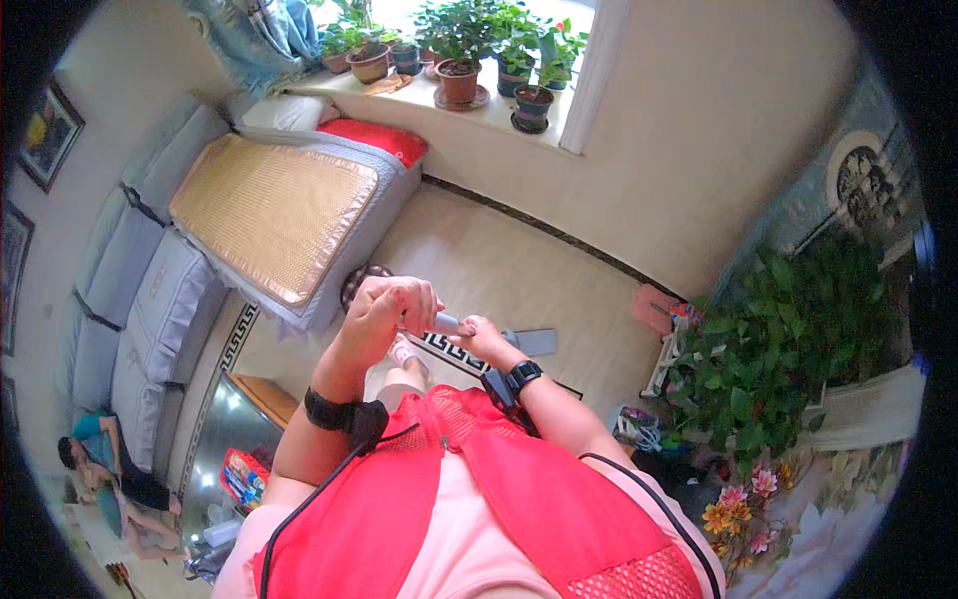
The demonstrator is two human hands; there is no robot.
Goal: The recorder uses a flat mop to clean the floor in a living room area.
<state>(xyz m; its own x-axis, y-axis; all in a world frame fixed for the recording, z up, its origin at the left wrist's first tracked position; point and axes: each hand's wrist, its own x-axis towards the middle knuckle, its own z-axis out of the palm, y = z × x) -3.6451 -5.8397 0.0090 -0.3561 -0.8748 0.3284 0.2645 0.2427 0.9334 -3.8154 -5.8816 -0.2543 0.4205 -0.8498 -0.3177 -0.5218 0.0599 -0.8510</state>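
My left hand (398, 303) is closed around a pale grey handle (447, 325) in front of my chest. Lower on the same handle, my right hand (485, 341) grips it with the fingers wrapped over. Past the right hand, a flat grey mop head (536, 342) rests on the tiled floor, and it appears to belong to this handle. The stretch joining them is hidden by my right hand. Black bands with small devices sit on both forearms. One foot in a pink slipper (403, 350) shows beneath my left hand.
A sofa with a woven mat (273, 206) stands ahead left, a dark round object (363, 284) by its corner. Potted plants (458, 78) line the windowsill. Right are a pink stool (653, 307) and leafy plants (748, 359). A glass table (224, 427) and a seated person (112, 457) are left.
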